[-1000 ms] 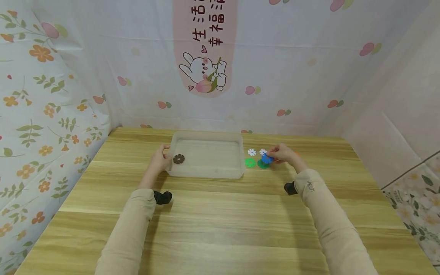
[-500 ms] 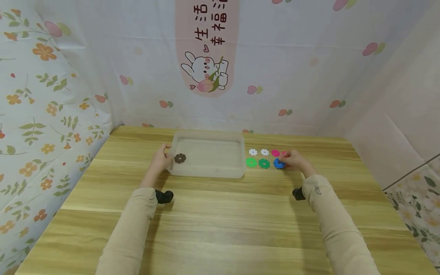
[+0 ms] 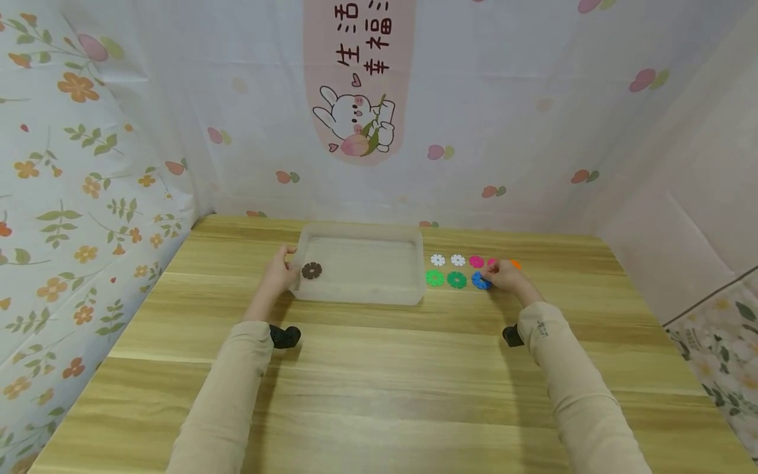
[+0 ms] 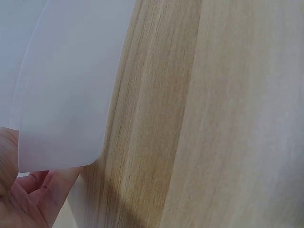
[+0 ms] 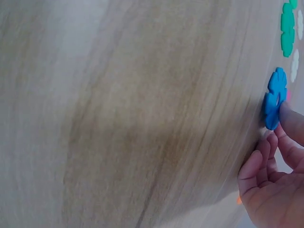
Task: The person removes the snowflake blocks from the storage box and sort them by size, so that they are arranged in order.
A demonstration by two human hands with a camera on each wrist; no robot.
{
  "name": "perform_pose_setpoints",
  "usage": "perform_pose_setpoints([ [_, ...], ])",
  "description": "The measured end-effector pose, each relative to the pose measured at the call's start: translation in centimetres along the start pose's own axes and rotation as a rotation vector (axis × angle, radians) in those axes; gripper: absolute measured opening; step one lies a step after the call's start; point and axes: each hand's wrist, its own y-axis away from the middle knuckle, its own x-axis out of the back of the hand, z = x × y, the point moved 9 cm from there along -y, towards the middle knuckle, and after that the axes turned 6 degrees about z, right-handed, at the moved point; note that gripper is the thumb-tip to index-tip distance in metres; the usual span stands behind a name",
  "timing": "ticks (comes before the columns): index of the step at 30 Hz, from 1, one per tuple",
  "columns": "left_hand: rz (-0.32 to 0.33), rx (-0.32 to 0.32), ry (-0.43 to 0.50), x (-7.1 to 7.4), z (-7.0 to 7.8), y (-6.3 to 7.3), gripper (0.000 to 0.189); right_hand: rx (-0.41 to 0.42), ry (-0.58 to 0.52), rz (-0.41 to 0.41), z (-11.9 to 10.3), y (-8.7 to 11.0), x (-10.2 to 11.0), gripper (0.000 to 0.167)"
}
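In the head view my left hand [image 3: 278, 270] holds the left end of a translucent plastic tray [image 3: 360, 294]. The left wrist view shows the thumb and fingers around a corner of the tray wall [image 4: 71, 95]. A brown notched snowflake disc [image 3: 311, 270] lies inside the tray. To the right of the tray, my right hand [image 3: 507, 276] pinches a blue snowflake disc [image 5: 274, 97] by its edge, low at the table. It stands beside a dark green disc [image 3: 456, 280] and a light green disc [image 3: 435, 278], forming a front row.
Behind lies another row: two white discs [image 3: 437, 260], a pink disc [image 3: 476, 261], a second pink disc [image 3: 492, 263] partly covered by the right hand, and an orange disc [image 3: 515, 264]. Printed cloth [image 3: 509, 131] hangs behind the wooden table [image 3: 379, 368].
My right hand has moved right with the blue disc, from over the dark green disc to a spot beside it. In the last half second it barely moves. My left hand stays at the tray.
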Motion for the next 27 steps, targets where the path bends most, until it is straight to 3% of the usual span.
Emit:
perform_pose_setpoints([
  [7,0.008,-0.016,0.006,0.3,0.3,0.0,0.048,0.008,0.003,0.026,-2.0,1.4,0.3,0.024],
  [13,0.006,-0.015,0.006,0.2,0.3,0.2,0.048,-0.044,-0.034,0.033,-2.0,1.8,0.5,0.033],
  [21,0.001,-0.01,0.008,0.2,0.1,0.1,0.049,-0.071,-0.089,0.033,-2.9,2.0,0.9,0.03],
  [27,-0.002,-0.005,0.013,0.1,0.0,-0.1,0.049,-0.052,-0.046,0.063,-4.0,2.1,1.4,0.037],
])
